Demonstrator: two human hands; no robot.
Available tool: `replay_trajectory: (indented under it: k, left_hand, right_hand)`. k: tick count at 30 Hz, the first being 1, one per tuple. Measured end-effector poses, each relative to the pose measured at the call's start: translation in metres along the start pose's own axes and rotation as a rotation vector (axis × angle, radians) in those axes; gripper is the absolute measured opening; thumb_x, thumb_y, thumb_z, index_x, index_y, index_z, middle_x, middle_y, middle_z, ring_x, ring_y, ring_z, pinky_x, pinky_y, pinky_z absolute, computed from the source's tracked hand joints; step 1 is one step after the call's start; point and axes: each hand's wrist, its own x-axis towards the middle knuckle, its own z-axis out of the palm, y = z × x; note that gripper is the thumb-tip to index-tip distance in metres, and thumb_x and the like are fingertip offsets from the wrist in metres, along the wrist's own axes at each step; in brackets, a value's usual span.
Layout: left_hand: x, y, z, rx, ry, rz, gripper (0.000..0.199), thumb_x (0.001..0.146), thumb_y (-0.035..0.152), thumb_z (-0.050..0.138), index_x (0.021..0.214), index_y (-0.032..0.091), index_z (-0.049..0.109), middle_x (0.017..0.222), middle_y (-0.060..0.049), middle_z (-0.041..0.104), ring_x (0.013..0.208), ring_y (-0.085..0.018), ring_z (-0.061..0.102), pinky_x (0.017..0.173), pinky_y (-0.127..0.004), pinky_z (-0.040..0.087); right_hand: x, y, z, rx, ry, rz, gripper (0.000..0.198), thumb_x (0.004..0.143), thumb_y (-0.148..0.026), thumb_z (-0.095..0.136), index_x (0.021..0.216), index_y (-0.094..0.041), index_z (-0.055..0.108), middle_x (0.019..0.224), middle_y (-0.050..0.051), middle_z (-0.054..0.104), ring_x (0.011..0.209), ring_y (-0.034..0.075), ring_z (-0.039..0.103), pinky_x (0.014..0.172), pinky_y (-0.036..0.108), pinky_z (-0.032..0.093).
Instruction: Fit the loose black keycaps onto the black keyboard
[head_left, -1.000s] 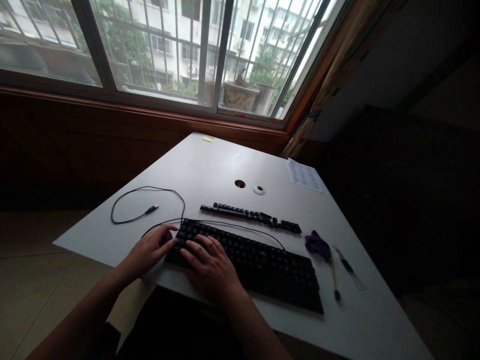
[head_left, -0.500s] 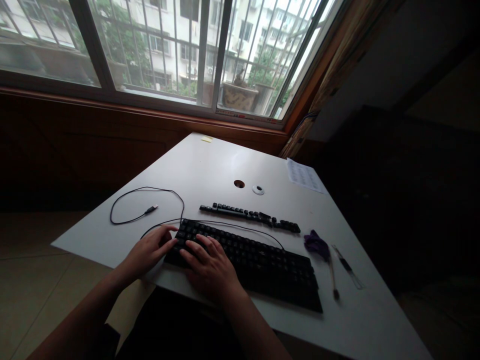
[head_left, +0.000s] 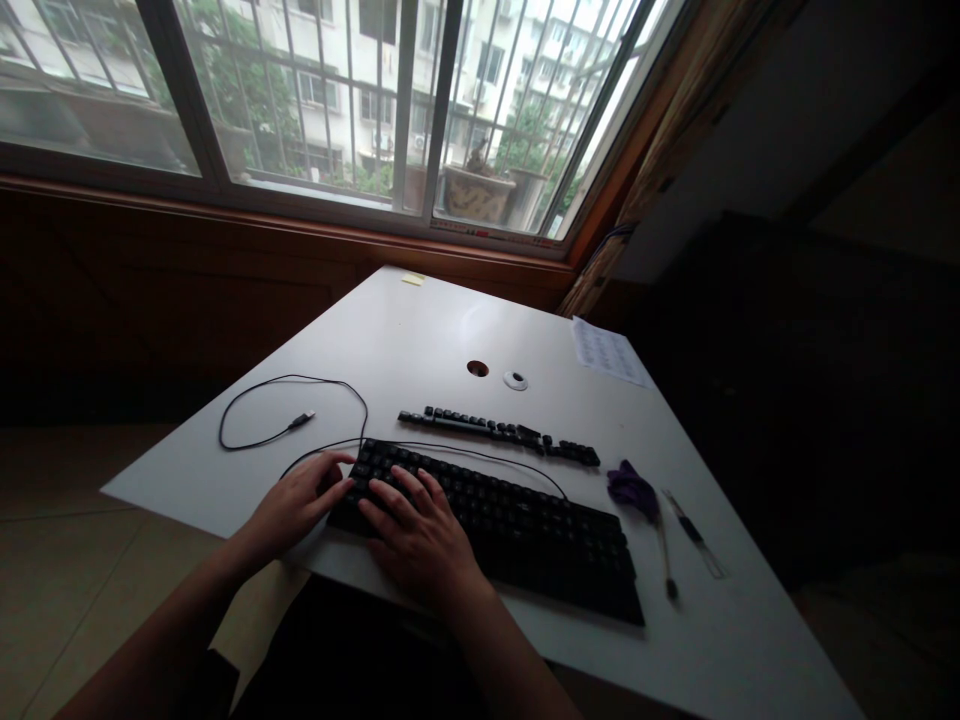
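A black keyboard (head_left: 525,520) lies at a slant along the near edge of the table. My left hand (head_left: 304,500) is at its left end, with thumb and forefinger against the edge and the other fingers curled out of sight. Across the keys on the left part rests my right hand (head_left: 420,530), its fingers spread and bent, palm down. What lies under its fingertips is hidden. Beyond the keyboard, loose black keycaps (head_left: 465,420) are lined up in rows. The keyboard's cable (head_left: 480,452) runs behind it and loops left to a USB plug (head_left: 302,419).
To the right lie a purple cloth (head_left: 631,487), a small brush (head_left: 666,560) and a wire keycap puller (head_left: 697,535). Farther back on the white table (head_left: 337,340) are a cable hole (head_left: 478,369), its round cover (head_left: 515,381), a printed sheet (head_left: 611,350) and a yellow note (head_left: 413,280).
Hardly anything differs. Both hands keep their places on the keyboard, the right one's fingers shifting very slightly, and the view moves a touch.
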Motion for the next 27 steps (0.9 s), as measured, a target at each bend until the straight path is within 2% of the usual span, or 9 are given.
replay_trajectory:
  k: [5,14,20,27]
  left_hand:
    - [-0.0002,-0.0058,0.0018,0.004,-0.005,0.006,0.04,0.099,0.053,0.053,0.124,0.023,0.063,0.091,-0.004,0.067,0.083,-0.024,0.066,0.074,-0.034,0.052]
    - [0.0,-0.0051,0.0011,0.006,-0.009,0.016,0.04,0.098,0.053,0.052,0.123,0.023,0.063,0.089,-0.004,0.068,0.084,-0.025,0.066,0.076,-0.035,0.053]
    - [-0.0007,-0.0034,0.0014,0.015,0.009,0.003,0.041,0.098,0.053,0.053,0.124,0.024,0.064,0.09,-0.004,0.068,0.083,-0.025,0.066,0.073,-0.034,0.053]
    - [-0.0009,-0.0101,0.0029,-0.001,-0.013,0.024,0.041,0.1,0.053,0.051,0.127,0.023,0.061,0.092,-0.005,0.067,0.086,-0.025,0.066,0.076,-0.035,0.053]
  right_hand:
    - [-0.0015,-0.0007,-0.0005,-0.008,0.005,-0.016,0.054,0.102,-0.04,0.058,0.154,-0.031,0.047,0.157,0.001,0.053,0.155,0.027,0.029,0.133,0.053,0.012]
    - [0.0002,-0.002,-0.0014,-0.013,0.004,-0.01,0.054,0.101,-0.039,0.059,0.154,-0.03,0.048,0.158,0.002,0.051,0.155,0.026,0.029,0.133,0.055,0.012]
    - [0.0001,-0.0026,-0.0029,-0.021,0.005,-0.005,0.05,0.104,-0.04,0.054,0.152,-0.029,0.049,0.16,-0.002,0.05,0.157,0.027,0.025,0.133,0.056,0.004]
    - [-0.0001,-0.0036,-0.0037,-0.022,0.007,0.001,0.05,0.104,-0.039,0.055,0.153,-0.031,0.049,0.16,-0.002,0.05,0.156,0.028,0.026,0.133,0.057,0.006]
